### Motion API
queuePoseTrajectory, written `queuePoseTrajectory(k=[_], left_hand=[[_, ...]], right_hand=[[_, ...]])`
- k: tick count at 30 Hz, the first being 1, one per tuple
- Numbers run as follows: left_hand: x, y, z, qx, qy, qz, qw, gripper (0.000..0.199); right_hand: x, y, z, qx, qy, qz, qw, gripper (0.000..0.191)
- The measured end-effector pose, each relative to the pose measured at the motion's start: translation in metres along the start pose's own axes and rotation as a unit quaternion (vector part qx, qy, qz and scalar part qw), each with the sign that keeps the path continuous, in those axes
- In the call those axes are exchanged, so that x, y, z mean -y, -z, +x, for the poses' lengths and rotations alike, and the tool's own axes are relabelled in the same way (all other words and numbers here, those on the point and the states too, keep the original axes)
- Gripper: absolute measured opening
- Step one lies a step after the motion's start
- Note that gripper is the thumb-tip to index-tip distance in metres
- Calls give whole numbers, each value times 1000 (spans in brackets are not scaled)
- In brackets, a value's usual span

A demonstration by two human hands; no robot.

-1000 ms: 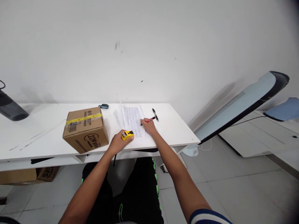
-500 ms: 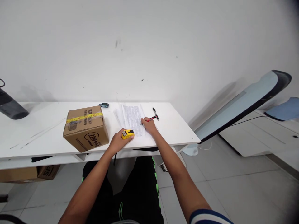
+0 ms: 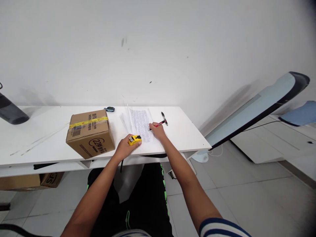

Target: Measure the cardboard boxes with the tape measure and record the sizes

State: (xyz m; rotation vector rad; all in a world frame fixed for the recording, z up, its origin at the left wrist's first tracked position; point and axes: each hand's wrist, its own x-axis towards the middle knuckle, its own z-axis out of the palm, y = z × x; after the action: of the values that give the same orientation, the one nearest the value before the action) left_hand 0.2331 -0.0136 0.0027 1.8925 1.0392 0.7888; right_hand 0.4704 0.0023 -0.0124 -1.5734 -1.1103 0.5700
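My left hand (image 3: 124, 147) is closed around a yellow tape measure (image 3: 134, 140) at the lower left edge of the papers. In my right hand (image 3: 157, 131) is a red and black pen (image 3: 161, 123), its tip down on a sheet covered in handwriting (image 3: 141, 121). That sheet belongs to an open stack, with loose pages curling up on its left side. Just left of my left hand stands a brown cardboard box (image 3: 92, 144) with yellow tape across its top. A black pen (image 3: 164, 118) lies right of the papers.
The white desk (image 3: 51, 138) runs along a wall. A small dark object (image 3: 110, 109) lies behind the box, and a dark bottle (image 3: 12, 110) stands at far left. Another carton (image 3: 50, 179) is below the desk. A light blue panel (image 3: 254, 112) leans at the right.
The camera view has shifted slightly. Both hands keep their grips on the tape measure and the pen, and the objects on the desk stay where they were.
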Motion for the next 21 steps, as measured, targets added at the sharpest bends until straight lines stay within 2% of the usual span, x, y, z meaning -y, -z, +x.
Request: queuePoseTrajectory(k=[18,21], left_hand=[[0,0,0,10,-1,1,1000,48],[0,0,0,7,4,4,1000,48]], right_hand=[[-4,1,2,-47,-9,-5,999,36],[-5,1,2,-39,-11,-9,999,32]])
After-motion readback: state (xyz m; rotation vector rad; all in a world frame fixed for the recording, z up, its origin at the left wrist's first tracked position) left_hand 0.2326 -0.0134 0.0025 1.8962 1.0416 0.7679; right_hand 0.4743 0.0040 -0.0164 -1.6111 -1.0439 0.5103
